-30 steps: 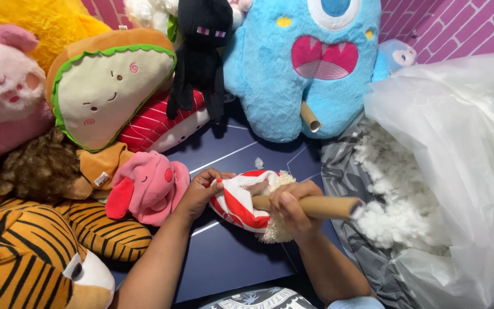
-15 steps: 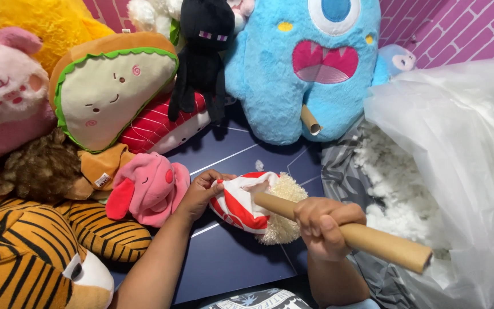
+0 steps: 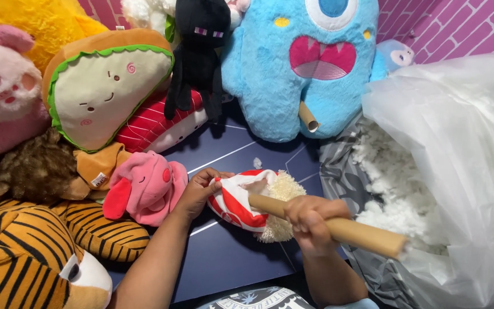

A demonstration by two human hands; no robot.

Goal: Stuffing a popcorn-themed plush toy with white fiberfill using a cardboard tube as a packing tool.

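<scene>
My left hand cups the red-and-white striped plush toy skin, fingers curled shut around its open end, holding it just above the dark blue tabletop near that table's middle. My right hand is clamped in a fist around a long brown cardboard tube, whose far tip is pushed into the striped skin's opening; the tube's near end points toward the right edge of the table. A tuft of cream fuzzy fabric bulges out beside the tube where it enters.

At the right edge sits a big clear plastic bag of loose white stuffing (some spilling by the grey liner). Just left of my left hand lies a small pink plush pig. A blue one-eyed monster plush leans along the far edge, with a tiger-striped plush at the near left corner.
</scene>
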